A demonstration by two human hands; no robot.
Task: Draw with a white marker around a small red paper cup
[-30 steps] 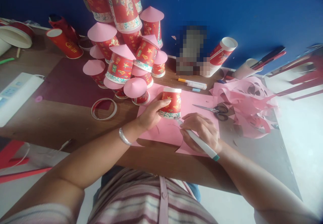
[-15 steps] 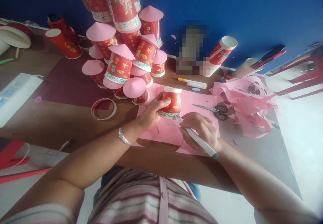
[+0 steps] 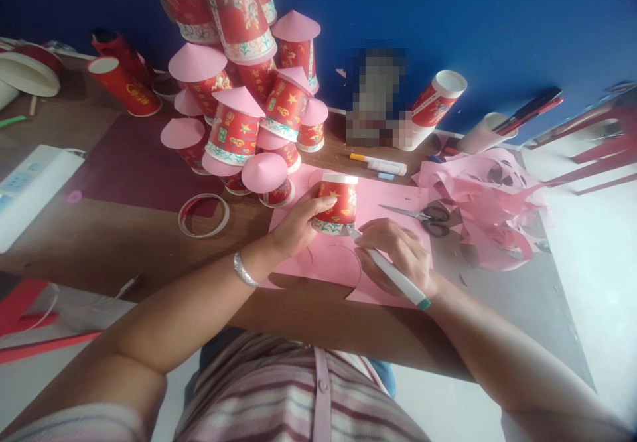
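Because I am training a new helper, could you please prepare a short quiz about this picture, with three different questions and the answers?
1. What does the left hand hold?
2. True or false: neither hand is holding the scissors.
3. Choose: the right hand holds (a) a paintbrush, (b) a white marker, (c) a spoon.

Key: 1. A red-and-white cup; 2. True; 3. b.

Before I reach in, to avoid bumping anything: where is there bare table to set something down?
Bare table lies between the white ring and left forearm, and along the near edge below the pink paper. A nearly bare patch lies between the paper scraps and right forearm. Crowded: the roofed cups beyond the left hand, and around the scissors.
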